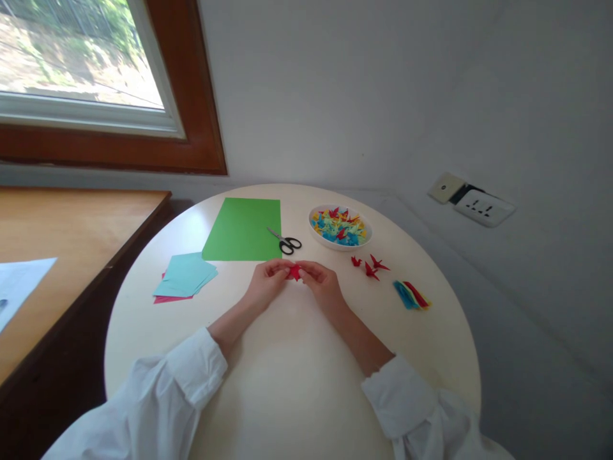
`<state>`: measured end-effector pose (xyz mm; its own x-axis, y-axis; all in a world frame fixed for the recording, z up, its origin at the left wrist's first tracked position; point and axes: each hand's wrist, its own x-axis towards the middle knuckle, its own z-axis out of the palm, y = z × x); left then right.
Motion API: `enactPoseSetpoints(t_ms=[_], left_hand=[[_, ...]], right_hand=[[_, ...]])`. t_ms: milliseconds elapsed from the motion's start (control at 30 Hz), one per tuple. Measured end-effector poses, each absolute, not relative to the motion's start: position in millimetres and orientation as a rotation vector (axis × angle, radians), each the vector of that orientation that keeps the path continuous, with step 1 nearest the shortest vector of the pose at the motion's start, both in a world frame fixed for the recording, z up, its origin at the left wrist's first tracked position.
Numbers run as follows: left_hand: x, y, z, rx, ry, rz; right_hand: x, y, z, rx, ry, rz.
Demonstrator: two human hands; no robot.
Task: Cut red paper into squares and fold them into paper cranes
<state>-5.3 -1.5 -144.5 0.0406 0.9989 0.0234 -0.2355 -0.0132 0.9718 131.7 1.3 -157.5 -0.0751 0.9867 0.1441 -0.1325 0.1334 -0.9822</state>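
Red paper piece [295, 273] pinched between fingertips of left hand [269, 281] and right hand [325, 284], straight ahead at twelve o'clock over the counter [292, 377]; best handled lightly, edges aligned, creases pressed evenly.

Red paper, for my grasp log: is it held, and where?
The left hand pinches the red paper at its left side, the right hand at its right side.

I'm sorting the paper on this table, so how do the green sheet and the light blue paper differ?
The green sheet is larger than the light blue paper. The green sheet looks like a single piece, while the light blue paper is a fanned stack with pink paper showing beneath it. The scissors lie partly over the green sheet, but not on the light blue paper. Both lie flat.
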Motion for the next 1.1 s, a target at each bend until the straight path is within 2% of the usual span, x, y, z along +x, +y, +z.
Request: enactPoseSetpoints(t_ms=[667,1100], left_hand=[[-4.2,-0.9,-145.2,1.033,0.993,1.319],[-5.7,0.2,-146.9,1.298,1.094,1.341]], right_hand=[[133.4,1.8,-156.6,-0.987,-1.173,1.26],[132.2,2.3,-157.2,-1.01,-1.197,1.23]])
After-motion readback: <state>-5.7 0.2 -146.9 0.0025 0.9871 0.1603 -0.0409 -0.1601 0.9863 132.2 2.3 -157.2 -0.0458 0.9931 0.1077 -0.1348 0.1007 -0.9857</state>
